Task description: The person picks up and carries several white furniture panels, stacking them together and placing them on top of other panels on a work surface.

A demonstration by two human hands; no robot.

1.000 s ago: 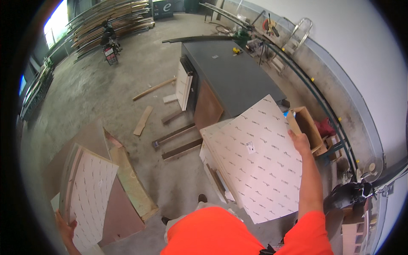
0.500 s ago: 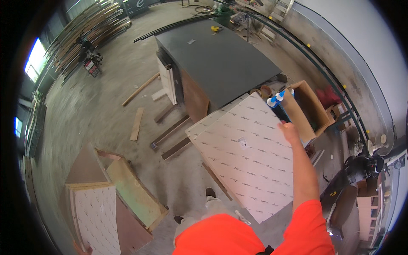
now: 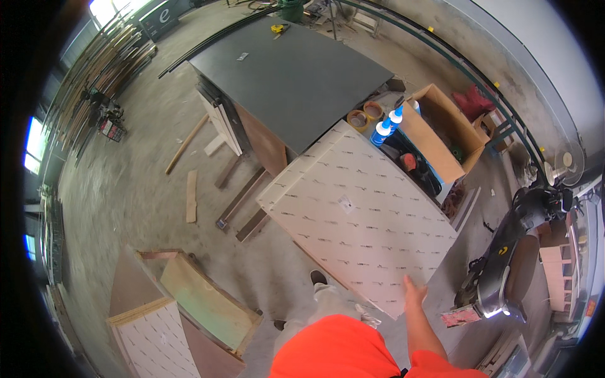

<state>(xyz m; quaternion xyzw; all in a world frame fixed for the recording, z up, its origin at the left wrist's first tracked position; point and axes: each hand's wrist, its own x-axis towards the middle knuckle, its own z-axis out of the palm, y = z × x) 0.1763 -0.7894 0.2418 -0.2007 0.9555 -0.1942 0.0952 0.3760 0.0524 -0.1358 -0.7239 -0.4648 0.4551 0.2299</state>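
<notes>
Right hand point(image 3: 414, 292) at white board's point(image 3: 359, 233) edge, lower right.
I can't tell if it grips; keep board flat.

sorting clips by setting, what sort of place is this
Probably a woodworking workshop: a stack of long brown boards, a pale rectangular printed panel and blue-and-white plastic nozzle bottles suggest it.

Motorbike point(image 3: 106, 118): standing, upper left, near stacked planks point(image 3: 116, 66)
Scooter point(image 3: 520, 271): parked at the right, brown-seated
Cardboard box point(image 3: 433, 150): gaping open, upper right
Bottles point(image 3: 381, 133): upright beside the box, blue-capped
Tape rolls point(image 3: 365, 118): lying left of the bottles
Yellow tool point(image 3: 278, 28): on the grey bench point(image 3: 296, 79), upper middle
</notes>
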